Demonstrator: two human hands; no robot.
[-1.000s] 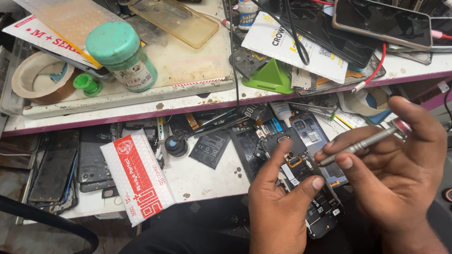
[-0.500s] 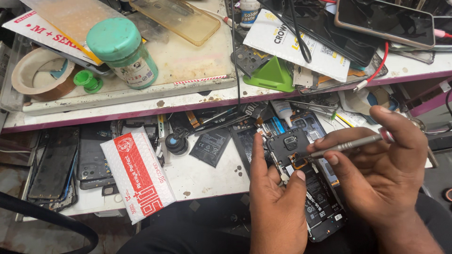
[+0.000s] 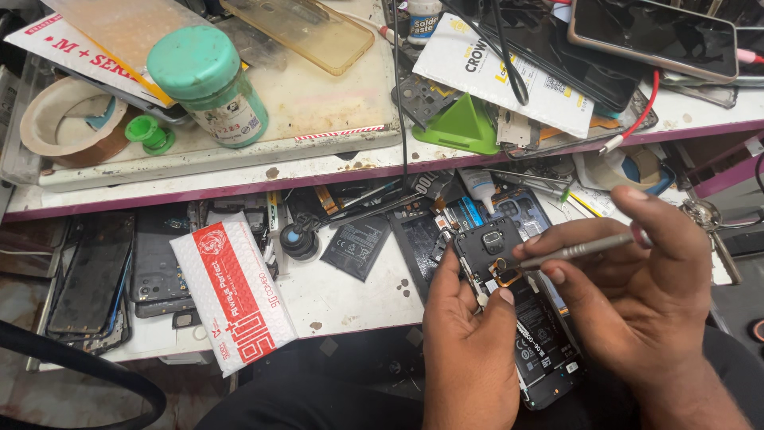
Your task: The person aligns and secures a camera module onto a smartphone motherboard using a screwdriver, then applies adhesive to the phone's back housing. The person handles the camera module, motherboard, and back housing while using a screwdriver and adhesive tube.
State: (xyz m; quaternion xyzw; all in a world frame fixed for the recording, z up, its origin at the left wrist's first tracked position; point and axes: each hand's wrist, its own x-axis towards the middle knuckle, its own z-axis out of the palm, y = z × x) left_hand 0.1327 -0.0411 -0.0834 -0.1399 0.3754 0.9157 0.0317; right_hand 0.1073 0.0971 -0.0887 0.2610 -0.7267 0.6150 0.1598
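Down at the front edge of the bench, the right hand (image 3: 637, 310) has its fingers pinched shut around a slim metal screwdriver (image 3: 581, 248), thumb and forefinger up near the red-banded end, the tip aimed at the gold ring part on the phone's upper board. The left hand (image 3: 469, 350) is curled closed around the opened smartphone (image 3: 521, 318), back cover off, thumb pressed along the left edge and a fingertip right beside the spot being worked on, which looks like a way to keep the phone steady and tilted toward the person's eyes. The phone sits between both hands, lifted just off the desk over the lap.

Around it, total clutter: a loose black battery (image 3: 356, 247) and a small round black knob with a blue centre (image 3: 299, 239) just to the left, a red and white bubble-wrap pouch (image 3: 235, 291) further left, and stacked dead phones (image 3: 95, 279) by the far edge. On the raised shelf (image 3: 239, 171) stand a green-lidded jar (image 3: 208, 84), a roll of tape (image 3: 68, 119), a green wedge stand (image 3: 461, 127) and a phone with a red cable (image 3: 652, 36). Spare boards and tweezers crowd right behind the hands, so there's barely room to set anything down
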